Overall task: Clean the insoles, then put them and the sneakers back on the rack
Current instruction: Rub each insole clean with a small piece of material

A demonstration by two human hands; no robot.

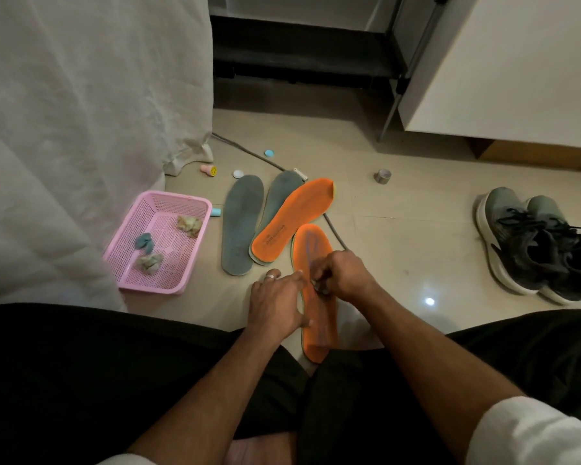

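step: we read this as mid-clean on one orange insole, lying on the floor between the person's knees, toe end toward 12 o'clock.
left hand: left hand lies on the insole's edge at its 9 o'clock side, fingers mostly straight, pressing it steady; ring on one finger.
right hand: right hand has fingers curled, pinching a small crumpled wipe against the insole surface; we can't tell the material for sure.
other insoles: second orange insole sits at 11 o'clock of the worked one, overlapping a grey insole; another grey insole just beside, further toward 9 o'clock.
sneakers: pair of dark sneakers on the floor at 3 o'clock, well apart from the insoles, side by side.
basket: pink basket at 9 o'clock holds crumpled wads, looks like used wipes to us.
rack: dark shoe rack at 12 o'clock; nothing on the shelves we can see.
clutter: small caps and a tape roll near the toe ends; a cable runs under the insoles.
progress: we judge cleaning well underway given the used wads; can't tell which insoles are already done.
left to do: finish this insole, any uncleaned ones, then insoles and sneakers all go to the rack. None placed yet.
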